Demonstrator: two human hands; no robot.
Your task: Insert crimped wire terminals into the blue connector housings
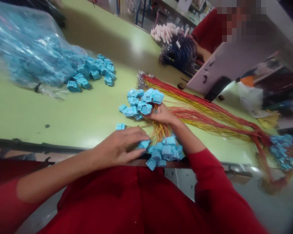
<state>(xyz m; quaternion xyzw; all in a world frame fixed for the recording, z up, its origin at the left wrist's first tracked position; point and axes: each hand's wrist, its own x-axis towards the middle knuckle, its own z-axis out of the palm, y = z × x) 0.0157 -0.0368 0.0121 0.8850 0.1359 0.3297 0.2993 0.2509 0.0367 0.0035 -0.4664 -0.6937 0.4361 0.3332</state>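
My right hand [162,114] is closed round a bunch of thin red and yellow wires [161,130]. Light blue plastic connectors [144,108] on the wire ends cluster above and beside its fingers. Nearer me, my left hand [123,146] pinches a single blue connector [144,144] between thumb and fingers. Just beyond its knuckles lies another blue connector [120,126] with wires running right. More wired connectors [167,149] hang in a cluster at the table's front edge, below my right forearm.
A clear plastic bag [34,48] of blue connectors spills loose ones [95,70] onto the green table [63,113]. Long red and yellow wires [197,104] stretch right, towards another connector cluster [283,151]. Dark wires with white connectors [178,48] lie near a person in a red sleeve [207,31].
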